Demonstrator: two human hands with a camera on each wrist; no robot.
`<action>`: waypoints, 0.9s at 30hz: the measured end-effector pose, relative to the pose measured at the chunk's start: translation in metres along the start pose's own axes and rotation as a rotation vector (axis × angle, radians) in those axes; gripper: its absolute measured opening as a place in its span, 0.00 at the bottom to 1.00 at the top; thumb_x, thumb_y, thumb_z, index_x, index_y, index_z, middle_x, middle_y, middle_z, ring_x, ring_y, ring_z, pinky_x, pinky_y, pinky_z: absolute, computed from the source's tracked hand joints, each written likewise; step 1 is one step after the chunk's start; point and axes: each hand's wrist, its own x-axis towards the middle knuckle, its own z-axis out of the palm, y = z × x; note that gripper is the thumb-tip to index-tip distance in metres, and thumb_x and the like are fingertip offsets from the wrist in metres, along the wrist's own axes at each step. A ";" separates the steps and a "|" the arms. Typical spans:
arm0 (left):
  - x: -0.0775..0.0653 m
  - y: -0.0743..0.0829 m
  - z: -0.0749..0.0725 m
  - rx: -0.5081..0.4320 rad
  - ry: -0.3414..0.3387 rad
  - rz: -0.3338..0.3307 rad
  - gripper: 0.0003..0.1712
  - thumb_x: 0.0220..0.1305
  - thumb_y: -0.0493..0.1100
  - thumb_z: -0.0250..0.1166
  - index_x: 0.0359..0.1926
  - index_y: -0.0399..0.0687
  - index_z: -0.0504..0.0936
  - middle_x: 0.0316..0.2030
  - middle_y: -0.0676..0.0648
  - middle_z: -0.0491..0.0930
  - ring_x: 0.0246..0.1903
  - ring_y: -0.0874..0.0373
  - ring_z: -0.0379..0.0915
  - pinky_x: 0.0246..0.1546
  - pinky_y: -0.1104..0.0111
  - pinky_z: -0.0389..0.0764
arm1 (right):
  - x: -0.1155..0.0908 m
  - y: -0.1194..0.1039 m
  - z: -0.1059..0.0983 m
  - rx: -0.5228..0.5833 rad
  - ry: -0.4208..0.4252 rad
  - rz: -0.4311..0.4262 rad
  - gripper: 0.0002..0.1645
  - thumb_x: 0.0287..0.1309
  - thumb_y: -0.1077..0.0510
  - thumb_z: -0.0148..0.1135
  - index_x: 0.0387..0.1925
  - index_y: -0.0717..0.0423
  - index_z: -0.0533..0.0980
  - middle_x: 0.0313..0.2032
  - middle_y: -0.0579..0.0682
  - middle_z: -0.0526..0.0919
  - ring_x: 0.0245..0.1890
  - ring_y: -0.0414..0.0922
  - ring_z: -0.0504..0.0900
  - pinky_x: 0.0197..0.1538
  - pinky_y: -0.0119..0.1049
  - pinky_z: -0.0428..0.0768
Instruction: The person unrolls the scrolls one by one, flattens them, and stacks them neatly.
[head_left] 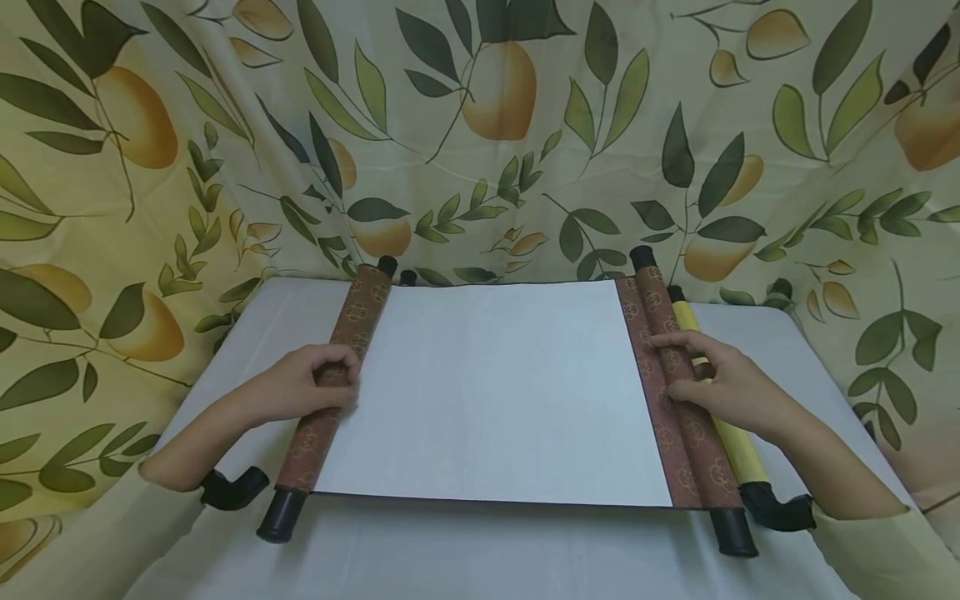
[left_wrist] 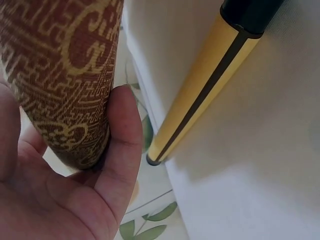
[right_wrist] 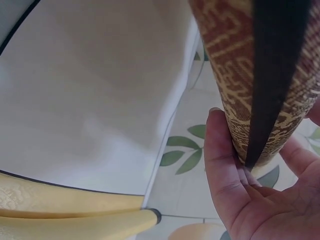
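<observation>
A hanging scroll (head_left: 495, 392) lies spread across the table, its white sheet blank between two brown patterned rolls with black end knobs. My left hand (head_left: 311, 383) grips the left roll (head_left: 309, 454) about its middle, fingers curled over it. Around the right roll (head_left: 701, 442), my right hand (head_left: 731, 383) has its thumb and fingers. The left wrist view shows the brown cloth (left_wrist: 65, 60) with gold pattern between thumb and fingers. In the right wrist view, a black strip (right_wrist: 272, 85) runs along the patterned roll held in the hand.
A yellow roll (head_left: 738, 450) lies just right of the right brown roll, partly under my right hand. The left wrist view has a yellow roll (left_wrist: 200, 90) with a dark stripe. Under everything is a white table (head_left: 480, 554); a fruit-patterned cloth (head_left: 450, 192) hangs behind.
</observation>
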 end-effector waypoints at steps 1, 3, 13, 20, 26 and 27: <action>0.000 0.000 0.000 -0.001 0.005 0.001 0.09 0.59 0.40 0.72 0.36 0.49 0.78 0.35 0.47 0.75 0.34 0.53 0.67 0.33 0.64 0.72 | 0.000 0.000 0.000 -0.001 0.000 0.000 0.36 0.60 0.62 0.63 0.70 0.48 0.66 0.63 0.66 0.64 0.44 0.56 0.79 0.30 0.41 0.82; -0.001 0.000 0.000 -0.001 0.015 0.005 0.12 0.57 0.41 0.74 0.36 0.49 0.77 0.36 0.47 0.75 0.36 0.53 0.67 0.35 0.63 0.71 | 0.000 -0.001 0.000 -0.002 0.001 -0.003 0.36 0.60 0.62 0.64 0.70 0.48 0.66 0.63 0.66 0.64 0.44 0.57 0.79 0.30 0.41 0.82; -0.003 -0.005 0.000 0.014 0.078 0.014 0.08 0.59 0.35 0.68 0.37 0.49 0.78 0.37 0.47 0.77 0.34 0.52 0.67 0.30 0.64 0.71 | -0.001 -0.002 -0.003 -0.013 -0.004 -0.005 0.37 0.60 0.63 0.64 0.70 0.48 0.66 0.63 0.66 0.64 0.44 0.56 0.79 0.31 0.41 0.82; -0.005 -0.003 0.000 0.059 0.105 0.001 0.11 0.58 0.36 0.65 0.43 0.51 0.81 0.48 0.46 0.80 0.45 0.50 0.69 0.41 0.62 0.72 | -0.004 -0.004 -0.005 -0.019 -0.004 -0.016 0.36 0.60 0.63 0.64 0.69 0.49 0.66 0.64 0.66 0.64 0.45 0.57 0.79 0.31 0.41 0.82; -0.006 -0.006 -0.002 0.053 0.113 -0.001 0.09 0.59 0.35 0.62 0.41 0.49 0.79 0.43 0.45 0.78 0.39 0.50 0.70 0.33 0.62 0.75 | -0.006 -0.001 -0.005 -0.029 0.003 -0.020 0.37 0.59 0.64 0.64 0.69 0.49 0.66 0.65 0.66 0.63 0.45 0.58 0.77 0.31 0.41 0.81; -0.007 -0.007 -0.002 0.049 0.113 -0.003 0.09 0.60 0.35 0.62 0.41 0.49 0.78 0.42 0.45 0.78 0.38 0.50 0.69 0.32 0.62 0.75 | -0.007 0.000 -0.006 -0.031 0.004 -0.018 0.37 0.59 0.64 0.64 0.69 0.49 0.66 0.65 0.66 0.63 0.45 0.58 0.77 0.31 0.41 0.81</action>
